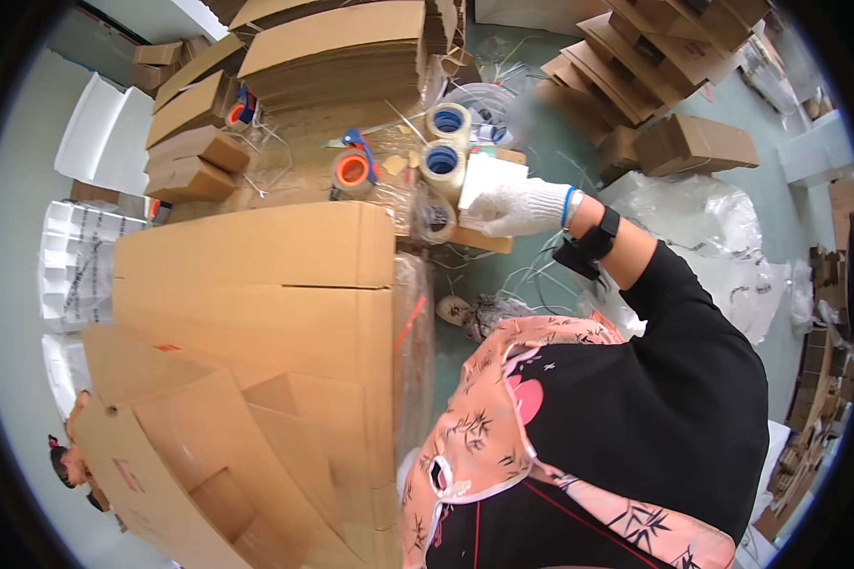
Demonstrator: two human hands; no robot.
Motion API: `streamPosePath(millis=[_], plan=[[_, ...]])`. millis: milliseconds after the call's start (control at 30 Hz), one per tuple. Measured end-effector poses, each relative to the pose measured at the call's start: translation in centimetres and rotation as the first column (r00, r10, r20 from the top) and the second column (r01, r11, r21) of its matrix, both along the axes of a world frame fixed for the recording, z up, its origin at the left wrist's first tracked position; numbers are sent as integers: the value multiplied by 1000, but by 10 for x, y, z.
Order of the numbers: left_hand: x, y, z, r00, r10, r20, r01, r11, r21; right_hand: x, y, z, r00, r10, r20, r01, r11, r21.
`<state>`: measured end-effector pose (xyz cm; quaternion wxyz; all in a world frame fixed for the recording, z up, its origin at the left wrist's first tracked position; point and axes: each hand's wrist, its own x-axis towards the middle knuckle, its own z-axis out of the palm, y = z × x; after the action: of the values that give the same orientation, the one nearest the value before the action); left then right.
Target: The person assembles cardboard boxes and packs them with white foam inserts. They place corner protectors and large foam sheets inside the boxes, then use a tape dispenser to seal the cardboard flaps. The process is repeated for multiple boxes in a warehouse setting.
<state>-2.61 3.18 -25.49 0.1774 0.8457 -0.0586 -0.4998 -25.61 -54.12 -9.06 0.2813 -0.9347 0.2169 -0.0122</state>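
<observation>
Between nine and ten o'clock in the view stands a large, flat-sided brown corrugated cardboard carton (256, 251), probably stiff but easily creased at its edges. The left hand is not in view, so how it stands cannot be told. At eleven o'clock, on the brown-covered bench (299, 147), sits a tape dispenser with an orange core and a blue frame (354, 169). Near twelve o'clock come two thick clear tape rolls with blue cores (443, 161), likely dense and smooth on their outer faces.

Just beside them, at one o'clock, lies the thin white rectangular sheet (493, 174), perhaps several stacked; the count cannot be made out. It lies over a small brown cardboard piece (484, 239) and should be light, flexible and easily bent, with little grip for knitted fingers. A pinch at the near edge or a corner, thumb opposite fingertips, would suit it better than a palm grasp.

The right hand (517, 207), in a white knitted glove, meets the sheet's near right part with fingers bent; whether they pinch it or only rest there cannot be told. At two o'clock, brown cardboard boxes (697, 144) stand on the floor.
</observation>
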Motion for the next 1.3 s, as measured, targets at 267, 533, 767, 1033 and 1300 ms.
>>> streamPosePath(millis=[267, 533, 767, 1033, 1300], plan=[[-43, -111, 5, 934, -348, 78, 356, 918, -176, -137, -13, 40, 896, -294, -334, 300, 953, -34], [-23, -405, 56, 785, -297, 544, 537, 765, -357, -225, -139, -22, 898, -271, -346, 303, 952, 43], [26, -622, 59, 472, -171, 865, 406, 913, -41, -258, -260, -54, 864, -114, -490, 165, 984, 63], [61, -676, 31, 533, -493, 688, 387, 865, 320, -251, -367, -70, 805, -195, -560, 230, 973, -8], [21, -710, 31, 550, -506, 664, 434, 853, 291, -143, -580, -177, 862, -151, -484, 123, 988, -88]])
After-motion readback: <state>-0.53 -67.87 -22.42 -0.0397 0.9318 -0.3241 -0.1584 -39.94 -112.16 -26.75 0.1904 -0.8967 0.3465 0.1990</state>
